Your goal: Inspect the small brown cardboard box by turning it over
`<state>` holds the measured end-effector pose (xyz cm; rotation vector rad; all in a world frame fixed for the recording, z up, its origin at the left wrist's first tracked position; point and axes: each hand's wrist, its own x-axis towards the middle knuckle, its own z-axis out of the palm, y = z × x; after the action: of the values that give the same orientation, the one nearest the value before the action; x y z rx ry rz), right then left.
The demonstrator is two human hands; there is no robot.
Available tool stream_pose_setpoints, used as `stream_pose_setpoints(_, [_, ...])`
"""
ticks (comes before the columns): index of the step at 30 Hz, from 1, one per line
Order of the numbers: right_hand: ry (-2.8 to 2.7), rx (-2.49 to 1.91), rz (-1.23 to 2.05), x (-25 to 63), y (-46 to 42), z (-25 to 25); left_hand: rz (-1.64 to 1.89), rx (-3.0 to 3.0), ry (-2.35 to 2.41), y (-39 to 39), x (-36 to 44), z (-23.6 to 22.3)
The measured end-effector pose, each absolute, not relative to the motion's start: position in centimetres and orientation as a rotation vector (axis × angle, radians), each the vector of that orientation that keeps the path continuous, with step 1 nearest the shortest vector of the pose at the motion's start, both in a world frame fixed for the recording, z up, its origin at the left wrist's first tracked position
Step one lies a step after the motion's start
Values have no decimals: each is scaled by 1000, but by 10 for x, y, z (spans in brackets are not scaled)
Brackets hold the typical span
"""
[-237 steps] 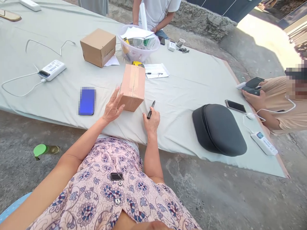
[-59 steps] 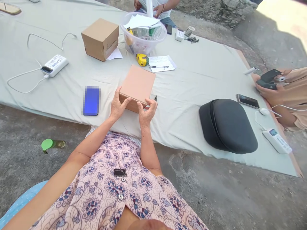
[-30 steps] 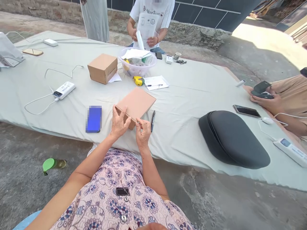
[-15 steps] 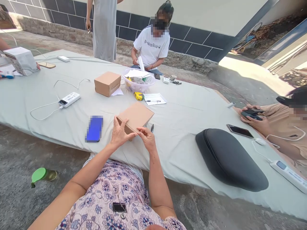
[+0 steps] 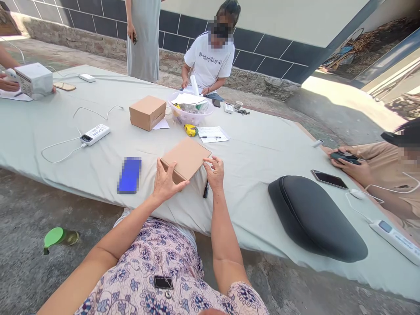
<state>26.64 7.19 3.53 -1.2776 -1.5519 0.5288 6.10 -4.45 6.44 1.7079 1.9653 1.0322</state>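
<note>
A closed brown cardboard box sits near the table's front edge, before me. My left hand grips its near left side, thumb stretched along the front and fingers at the left corner. At the box's right corner, my right hand pinches the edge between thumb and fingers. A black marker pen lies on the cloth just below the right hand, partly hidden by it. To the left of the box rests a phone with a blurred blue screen.
Behind stand another cardboard box and a plastic basket of items. A yellow tape measure and a paper with a pen lie nearby. A black cushion occupies the right; a power bank with a cable, the left. Other people surround the table.
My right hand has moved from the box's near corner to its right corner, revealing more of the marker pen. My left hand stays on the box. At far left, a person's hand and white box shifted.
</note>
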Motion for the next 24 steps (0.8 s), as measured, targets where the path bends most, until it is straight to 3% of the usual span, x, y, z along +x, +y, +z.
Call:
stream_pose_setpoints(8, [-1565,-1182,708,270,85,42,1080,1711,1911,-43,59,58])
stream_pose_setpoints(24, [-1404,-1291,560,266,1,33,1292,1722,1660,-36,11,49])
